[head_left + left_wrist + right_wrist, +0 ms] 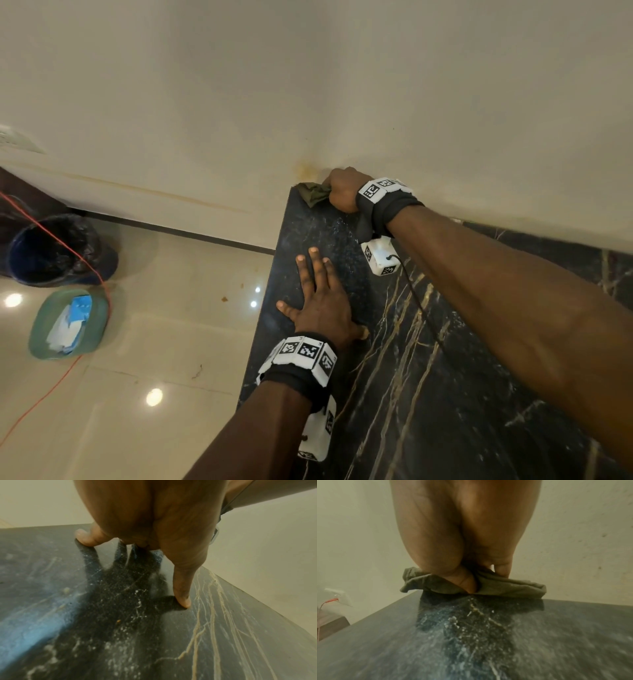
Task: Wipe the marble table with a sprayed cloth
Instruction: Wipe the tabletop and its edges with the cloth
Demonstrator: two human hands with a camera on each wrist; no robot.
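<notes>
The black marble table with gold veins runs along the wall. At its far corner my right hand grips a bunched olive-green cloth and presses it onto the stone. In the right wrist view the cloth lies crumpled under my curled fingers, against the wall. My left hand lies flat on the table nearer to me, fingers spread and straight. The left wrist view shows its fingertips touching the dusty marble.
A cream wall borders the table's far side. On the tiled floor to the left stand a dark bin with a black liner and a green basin holding blue and white items. A red cord crosses them.
</notes>
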